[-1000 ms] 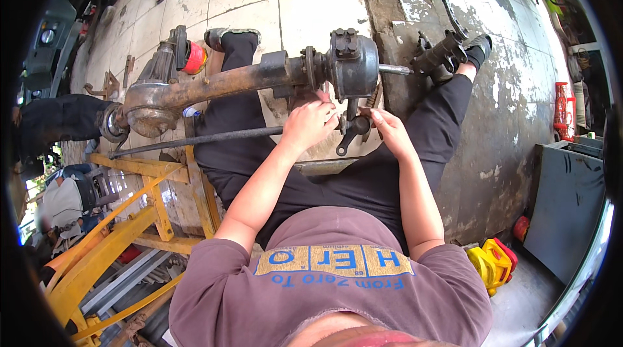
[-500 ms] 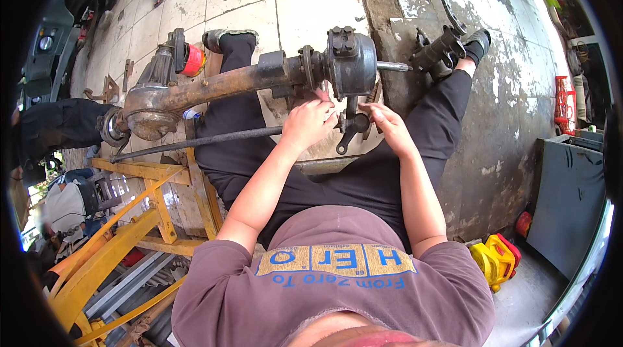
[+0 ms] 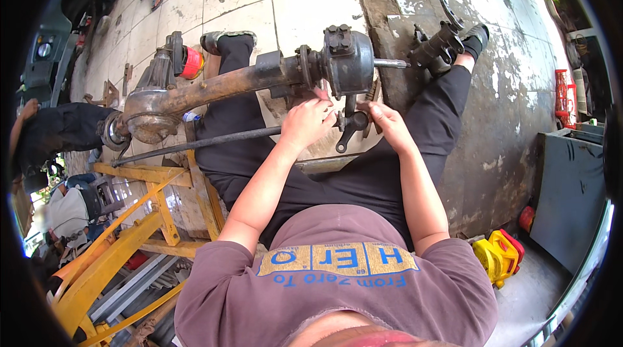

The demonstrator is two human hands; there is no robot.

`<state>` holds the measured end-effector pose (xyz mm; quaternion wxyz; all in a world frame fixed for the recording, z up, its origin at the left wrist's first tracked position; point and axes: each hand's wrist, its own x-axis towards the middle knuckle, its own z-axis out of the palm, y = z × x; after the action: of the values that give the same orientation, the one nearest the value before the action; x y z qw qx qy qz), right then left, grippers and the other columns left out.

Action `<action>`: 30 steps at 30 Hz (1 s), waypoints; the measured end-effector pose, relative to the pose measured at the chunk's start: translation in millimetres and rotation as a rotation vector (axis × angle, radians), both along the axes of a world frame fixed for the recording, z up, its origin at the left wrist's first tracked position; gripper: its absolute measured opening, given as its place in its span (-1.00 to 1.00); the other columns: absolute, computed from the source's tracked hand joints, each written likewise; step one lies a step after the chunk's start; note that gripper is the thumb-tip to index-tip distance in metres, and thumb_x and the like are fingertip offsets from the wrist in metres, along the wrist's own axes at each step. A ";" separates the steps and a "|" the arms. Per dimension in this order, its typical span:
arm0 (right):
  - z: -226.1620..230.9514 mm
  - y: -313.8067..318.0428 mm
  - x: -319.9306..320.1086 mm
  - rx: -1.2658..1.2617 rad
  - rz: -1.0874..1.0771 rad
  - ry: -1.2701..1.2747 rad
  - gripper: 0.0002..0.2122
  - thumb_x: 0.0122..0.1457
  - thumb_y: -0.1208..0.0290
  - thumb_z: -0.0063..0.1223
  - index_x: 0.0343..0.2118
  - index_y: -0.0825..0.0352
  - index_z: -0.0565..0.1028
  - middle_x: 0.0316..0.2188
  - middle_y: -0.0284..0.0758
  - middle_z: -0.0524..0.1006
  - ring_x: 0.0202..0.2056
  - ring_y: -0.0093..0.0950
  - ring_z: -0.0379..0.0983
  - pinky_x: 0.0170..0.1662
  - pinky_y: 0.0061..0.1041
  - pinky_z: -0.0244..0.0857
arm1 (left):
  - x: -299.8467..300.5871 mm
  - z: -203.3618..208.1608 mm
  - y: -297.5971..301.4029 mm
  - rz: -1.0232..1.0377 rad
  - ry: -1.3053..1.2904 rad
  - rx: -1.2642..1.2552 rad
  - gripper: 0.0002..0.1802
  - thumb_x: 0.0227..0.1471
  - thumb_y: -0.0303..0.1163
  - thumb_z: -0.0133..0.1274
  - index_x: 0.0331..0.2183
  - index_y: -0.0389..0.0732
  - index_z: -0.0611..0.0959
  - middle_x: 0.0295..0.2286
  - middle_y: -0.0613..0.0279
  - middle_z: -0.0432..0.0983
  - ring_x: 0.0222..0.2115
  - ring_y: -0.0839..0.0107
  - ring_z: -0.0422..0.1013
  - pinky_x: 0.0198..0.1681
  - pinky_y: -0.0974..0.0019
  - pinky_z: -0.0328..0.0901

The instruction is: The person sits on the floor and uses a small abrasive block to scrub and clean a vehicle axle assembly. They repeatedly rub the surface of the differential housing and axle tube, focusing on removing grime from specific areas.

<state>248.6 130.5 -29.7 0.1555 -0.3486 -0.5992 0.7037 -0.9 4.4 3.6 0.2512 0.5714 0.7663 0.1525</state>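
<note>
Because the axle housing (image 3: 224, 85) spans from centre left to mid-frame, we should hold it steady while working near its end. At centre, we have the left hand (image 3: 308, 121) under the tube, fingers curled; we cannot tell whether they grip anything. Just right, the dark drum (image 3: 350, 68) sits above the lever arm (image 3: 354, 124). Beside that, our right hand (image 3: 390, 126) has thumb and index finger drawn together near a ridged brown part (image 3: 372, 92); any grip is unclear. We advise light, even pressure and fingertips clear of pinch points.
</note>
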 end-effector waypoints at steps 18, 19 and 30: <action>-29.1 -0.8 -2.2 0.116 0.030 -0.170 -0.50 0.61 0.01 0.05 0.23 0.41 0.68 -0.01 -0.38 0.66 0.09 -0.41 0.58 0.21 -0.35 0.41 | -0.9 -4.9 0.8 -0.018 -0.003 0.021 -0.64 0.33 -0.13 0.18 0.01 -0.11 0.80 -0.11 0.08 0.75 -0.07 0.01 0.69 0.05 -0.03 0.57; -31.4 0.5 3.2 0.187 0.028 -0.187 -0.48 0.61 0.00 0.06 0.22 0.43 0.68 -0.03 -0.37 0.65 0.08 -0.41 0.57 0.21 -0.35 0.40 | 0.7 -5.4 0.5 -0.018 -0.008 0.021 -0.64 0.33 -0.13 0.17 0.01 -0.11 0.80 -0.11 0.09 0.75 -0.07 0.01 0.69 0.05 -0.03 0.57; -23.0 3.9 7.5 -0.089 0.010 -0.046 -0.50 0.59 0.03 0.10 0.20 0.46 0.68 -0.06 -0.47 0.58 -0.05 -0.54 0.46 0.10 -0.49 0.36 | 0.1 -9.3 -1.1 -0.032 0.023 0.076 -0.62 0.32 -0.07 0.20 -0.05 -0.14 0.81 -0.15 0.05 0.78 -0.13 0.00 0.71 0.00 -0.04 0.60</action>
<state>256.1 134.3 -52.6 0.1224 -0.3682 -0.5726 0.7222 -0.8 3.3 -5.7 0.2231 0.5945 0.7534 0.1708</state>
